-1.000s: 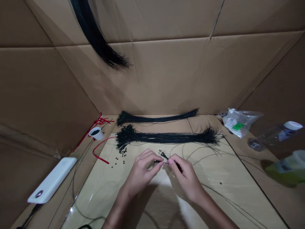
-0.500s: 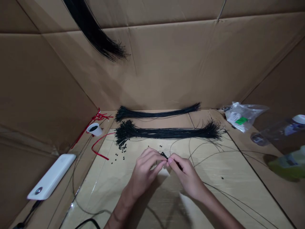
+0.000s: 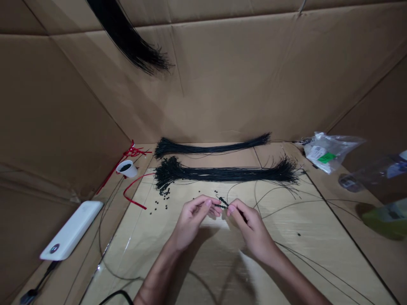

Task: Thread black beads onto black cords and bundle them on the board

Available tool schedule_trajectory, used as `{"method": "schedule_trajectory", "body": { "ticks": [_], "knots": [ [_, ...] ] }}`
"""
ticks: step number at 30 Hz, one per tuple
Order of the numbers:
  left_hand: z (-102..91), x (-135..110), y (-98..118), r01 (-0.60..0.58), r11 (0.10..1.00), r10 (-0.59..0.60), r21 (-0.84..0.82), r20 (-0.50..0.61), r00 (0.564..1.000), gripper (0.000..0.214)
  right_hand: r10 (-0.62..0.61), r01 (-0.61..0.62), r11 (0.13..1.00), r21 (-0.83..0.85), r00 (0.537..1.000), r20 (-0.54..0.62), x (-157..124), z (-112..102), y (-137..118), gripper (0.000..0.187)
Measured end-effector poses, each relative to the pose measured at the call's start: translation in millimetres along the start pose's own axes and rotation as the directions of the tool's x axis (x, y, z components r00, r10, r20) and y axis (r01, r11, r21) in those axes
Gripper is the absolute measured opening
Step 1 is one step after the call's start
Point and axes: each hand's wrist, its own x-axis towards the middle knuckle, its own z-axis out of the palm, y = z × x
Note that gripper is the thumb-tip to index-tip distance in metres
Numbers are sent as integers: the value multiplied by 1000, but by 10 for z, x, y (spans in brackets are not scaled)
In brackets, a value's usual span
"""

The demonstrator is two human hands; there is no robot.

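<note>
A thin black cord with small black beads (image 3: 221, 202) is stretched between my fingertips above the pale work surface (image 3: 178, 250). My left hand (image 3: 193, 220) pinches the cord to the left of the beads. My right hand (image 3: 249, 228) holds it to their right, with a dark end showing below the fingers. Loose black beads (image 3: 162, 198) lie scattered to the left of my hands. Just beyond them lies a long bundle of black cords (image 3: 222, 173), with a second bundle (image 3: 210, 148) behind it.
Cardboard walls surround the surface, and a black cord bundle (image 3: 127, 38) hangs from the back wall. To the left are a white cup of beads (image 3: 126, 168), red ribbon (image 3: 133, 199) and a white power bank (image 3: 71, 231). A plastic bag (image 3: 329, 152) and bottle (image 3: 378, 178) stand right.
The view has tilted, so everything sits higher in the picture. My hands have drawn slightly apart, and the beaded cord remains held between them.
</note>
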Motion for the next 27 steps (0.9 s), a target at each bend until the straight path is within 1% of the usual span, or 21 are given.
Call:
{"method": "schedule_trajectory", "body": {
  "ticks": [4,8,12,17,23,27],
  "knots": [
    [18,7,-54,50,996,-52,-76,-26,998,35,-4,4,1000,7,1000,7,-8,9,-37,41],
    [52,-2,-20,70,992,-76,-104,-56,996,35,-6,6,1000,0,1000,15,-14,11,-48,42],
    [72,0,-4,54,995,-63,-86,-99,993,38,-24,24,999,-29,1000,4,-18,10,-49,42],
    [90,17,-80,38,995,-52,-89,-159,986,35,-31,31,999,-33,999,8,-19,14,-68,41],
    [126,23,-127,-8,998,-5,-57,-225,974,33,-28,29,1000,-13,999,25,-35,38,-37,39],
    [145,-4,-127,-40,998,31,-38,-234,972,29,-36,36,999,0,999,29,-41,52,-37,38]
  ]
}}
